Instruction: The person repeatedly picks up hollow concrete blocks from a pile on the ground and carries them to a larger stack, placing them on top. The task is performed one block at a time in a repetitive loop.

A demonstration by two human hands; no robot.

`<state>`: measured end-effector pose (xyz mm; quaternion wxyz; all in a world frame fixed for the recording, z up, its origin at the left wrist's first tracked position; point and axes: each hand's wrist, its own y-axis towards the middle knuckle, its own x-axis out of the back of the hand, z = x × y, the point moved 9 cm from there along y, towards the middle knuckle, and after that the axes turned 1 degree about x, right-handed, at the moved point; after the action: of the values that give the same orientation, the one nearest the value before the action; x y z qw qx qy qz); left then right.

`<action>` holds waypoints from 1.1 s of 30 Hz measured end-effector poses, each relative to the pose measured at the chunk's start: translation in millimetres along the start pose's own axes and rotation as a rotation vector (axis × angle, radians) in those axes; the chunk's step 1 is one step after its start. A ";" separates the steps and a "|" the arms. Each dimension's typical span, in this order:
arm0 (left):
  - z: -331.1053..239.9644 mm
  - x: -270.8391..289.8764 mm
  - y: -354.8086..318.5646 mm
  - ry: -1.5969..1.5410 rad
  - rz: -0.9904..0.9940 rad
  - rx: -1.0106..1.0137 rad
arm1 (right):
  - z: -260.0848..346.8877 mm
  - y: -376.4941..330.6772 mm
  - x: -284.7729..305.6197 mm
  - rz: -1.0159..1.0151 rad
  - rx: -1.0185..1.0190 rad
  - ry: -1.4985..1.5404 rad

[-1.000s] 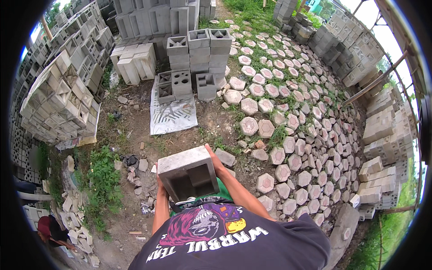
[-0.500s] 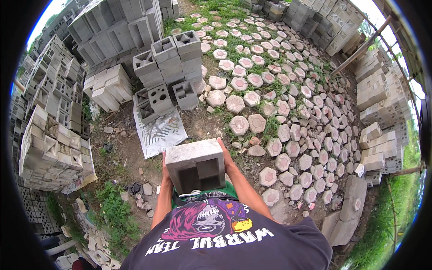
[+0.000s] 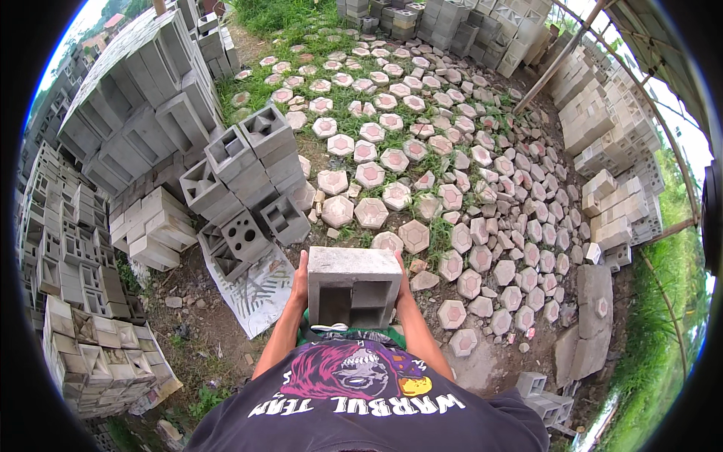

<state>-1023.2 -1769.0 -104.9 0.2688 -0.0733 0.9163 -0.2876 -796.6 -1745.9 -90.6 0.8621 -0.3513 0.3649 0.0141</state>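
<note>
Between my two hands I carry a grey concrete block (image 3: pixel 355 262) with square hollows in its near face, held in front of my waist. My left hand (image 3: pixel 301 280) is pressed against its left side, and my right hand (image 3: pixel 402 277) grips its right side; the fingers are partly hidden along the far edges. Just beyond and to the left, a white printed sheet (image 3: pixel 260 297) lies on the dirt. At its far end sits a grey block with round holes (image 3: pixel 245 235), beside a stack of hollow blocks (image 3: pixel 245 169).
Hexagonal pavers (image 3: pixel 369 215) cover the grassy ground ahead and to the right. Tall piles of grey blocks (image 3: pixel 143 113) rise at the far left, with pale vent blocks (image 3: pixel 102 361) nearer. More blocks (image 3: pixel 610 135) line the right side, where a slanting pole (image 3: pixel 561 56) stands.
The view has swung to the right, and the stacks and sheet now sit farther left and lower. Both hands still hold the block, now slightly farther right in view.
</note>
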 end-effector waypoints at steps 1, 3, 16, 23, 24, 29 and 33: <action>-18.1 -12.9 8.8 0.048 0.024 0.016 | 13.2 2.0 -8.4 -0.008 0.008 0.014; -49.8 -31.2 23.0 0.043 0.050 0.007 | 29.7 14.5 -18.2 -0.027 0.031 0.047; -119.2 -106.6 110.3 0.086 0.122 0.087 | 125.0 76.7 -30.6 -0.126 0.111 0.097; -133.6 -177.1 203.7 0.017 0.186 0.121 | 226.5 130.9 -25.0 -0.092 0.134 0.067; -141.3 -196.5 217.8 -0.006 0.192 0.082 | 250.9 139.4 -26.3 -0.075 0.147 0.055; -167.0 -267.9 261.7 -0.021 0.170 0.034 | 344.4 154.8 -33.2 -0.020 0.107 0.061; -178.0 -308.5 288.3 -0.009 0.186 0.060 | 392.4 155.2 -38.6 -0.057 0.111 0.088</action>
<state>-851.9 -1355.5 -6.4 0.3005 0.0188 0.9089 -0.2884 -625.5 -1378.5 32.8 0.8635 -0.3133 0.3926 -0.0462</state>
